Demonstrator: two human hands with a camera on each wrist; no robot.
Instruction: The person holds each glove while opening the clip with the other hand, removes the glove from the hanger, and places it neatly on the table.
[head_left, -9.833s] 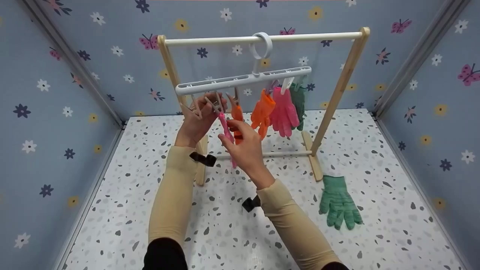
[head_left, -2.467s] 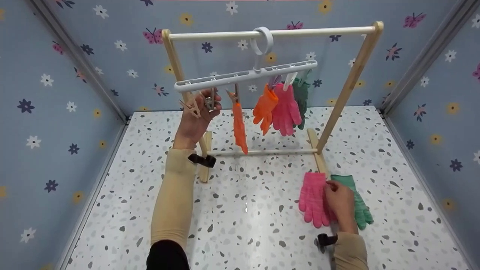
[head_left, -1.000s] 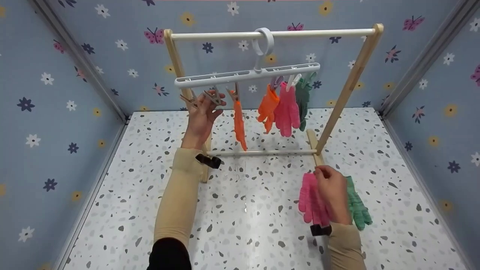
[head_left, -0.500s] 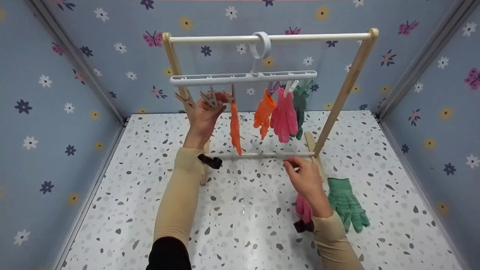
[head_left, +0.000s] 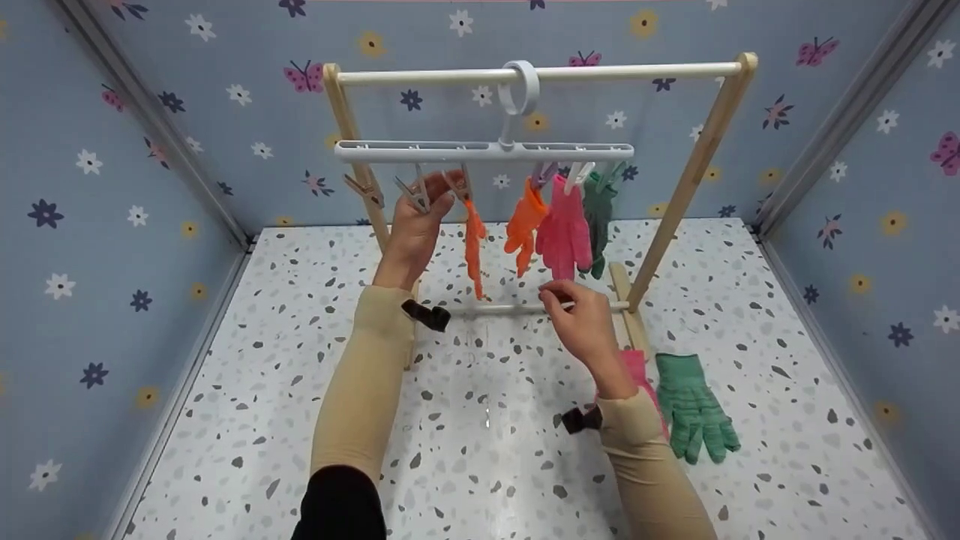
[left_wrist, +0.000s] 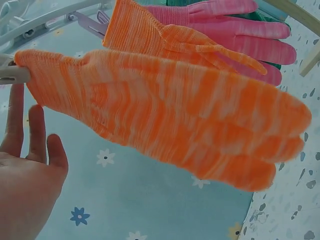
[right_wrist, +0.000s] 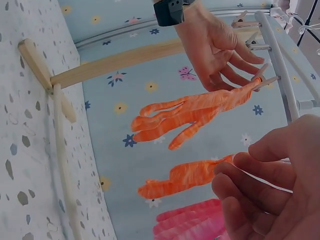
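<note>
In the head view my left hand (head_left: 420,225) is raised behind the beige clothespins at the hanger's left end. Its fingers reach to the clothespin (head_left: 456,184) that bites the cuff of an orange glove (head_left: 474,247). The left wrist view shows these fingers fairly straight, one touching that clothespin (left_wrist: 14,75). My right hand (head_left: 581,319) hovers in front of the rack, fingers loosely bent, holding nothing. In the right wrist view it is near a second orange glove (right_wrist: 190,175). A pink glove (head_left: 564,229) and a dark green glove (head_left: 598,225) hang further right.
The white hanger (head_left: 420,152) hooks over the rack's rail (head_left: 637,72). Two beige clothespins, one a left-end clothespin (head_left: 365,189), carry no glove. On the speckled floor lie a green glove (head_left: 694,409) and a pink glove (head_left: 636,365), partly hidden by my right arm.
A pink glove was taken from the left clothespin and laid beside the green one. My right hand has since moved up-left toward the rack; my left hand shifted right to the orange glove's clothespin. The hanger levelled.
</note>
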